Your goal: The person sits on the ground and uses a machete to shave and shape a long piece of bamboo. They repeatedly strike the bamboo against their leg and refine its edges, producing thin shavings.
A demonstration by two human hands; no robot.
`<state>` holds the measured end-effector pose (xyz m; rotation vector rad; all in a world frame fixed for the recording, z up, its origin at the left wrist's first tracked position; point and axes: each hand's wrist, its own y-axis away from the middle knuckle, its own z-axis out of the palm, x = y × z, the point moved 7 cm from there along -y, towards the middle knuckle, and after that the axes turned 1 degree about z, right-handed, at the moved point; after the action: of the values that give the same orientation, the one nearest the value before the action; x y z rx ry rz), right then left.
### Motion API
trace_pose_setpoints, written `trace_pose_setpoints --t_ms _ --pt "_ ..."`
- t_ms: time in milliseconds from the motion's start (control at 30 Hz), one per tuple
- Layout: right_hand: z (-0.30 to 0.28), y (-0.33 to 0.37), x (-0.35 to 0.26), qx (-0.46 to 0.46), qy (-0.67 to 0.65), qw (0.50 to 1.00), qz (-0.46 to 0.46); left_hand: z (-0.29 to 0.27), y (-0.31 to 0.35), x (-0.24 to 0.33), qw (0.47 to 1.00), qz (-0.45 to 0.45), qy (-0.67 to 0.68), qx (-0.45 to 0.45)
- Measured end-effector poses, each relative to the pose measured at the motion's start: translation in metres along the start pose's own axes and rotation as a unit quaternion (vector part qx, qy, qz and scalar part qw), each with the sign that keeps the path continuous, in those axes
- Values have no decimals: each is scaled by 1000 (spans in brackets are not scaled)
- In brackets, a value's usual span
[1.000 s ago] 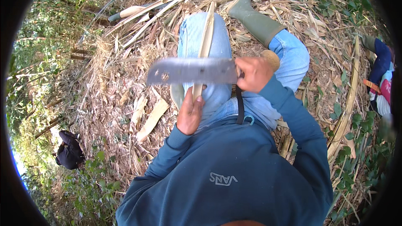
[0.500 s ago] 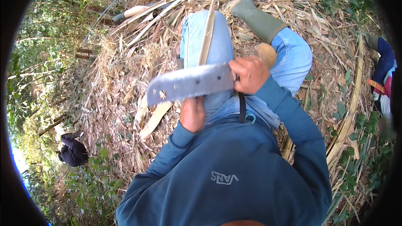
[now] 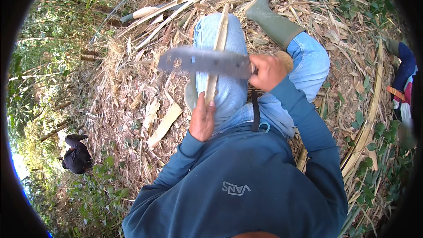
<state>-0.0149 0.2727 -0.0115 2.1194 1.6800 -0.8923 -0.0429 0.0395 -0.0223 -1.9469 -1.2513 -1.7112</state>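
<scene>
Gripping the near end of a pale split strip point(image 3: 221, 35), the left hand point(image 3: 202, 121) lies below the blade. The right hand point(image 3: 267, 72), fingers wrapped around the handle point(image 3: 285, 61) of a broad metal blade point(image 3: 207, 64), sits ahead and to the right. The blade crosses the strip just beyond the left fingertips; blur hides whether they touch. For a controlled stroke, brace the strip firmly along the left knee point(image 3: 235, 35), hold the blade angle shallow and even, and keep the left thumb clear of the edge. Behind both hands, the dark teal sweatshirt point(image 3: 246, 154) carries pale lettering point(image 3: 237, 188), upside down; no other writing is legible. Left of the left hand, a flat pale piece point(image 3: 166, 124) lies on leaf litter point(image 3: 105, 119). Ahead of the right hand is a green boot point(image 3: 274, 21). Far left of the left hand is a person in dark clothing point(image 3: 78, 156); far right of the right hand, another person point(image 3: 406, 77) is partly visible.
</scene>
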Motion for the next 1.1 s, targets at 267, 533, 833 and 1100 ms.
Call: trace_pose_setpoints --t_ms 267,533,833,1100 --pt "0 6 -36 -9 5 992 -125 -1 0 -24 1000 -24 10 16" --pt "-20 -21 12 38 -30 993 109 2 3 26 983 41 -178 31" --pt "-22 -11 3 -17 -5 997 73 9 10 36 978 23 -206 23" --pt "-11 11 -34 -30 49 990 -125 8 9 6 969 64 -240 15"
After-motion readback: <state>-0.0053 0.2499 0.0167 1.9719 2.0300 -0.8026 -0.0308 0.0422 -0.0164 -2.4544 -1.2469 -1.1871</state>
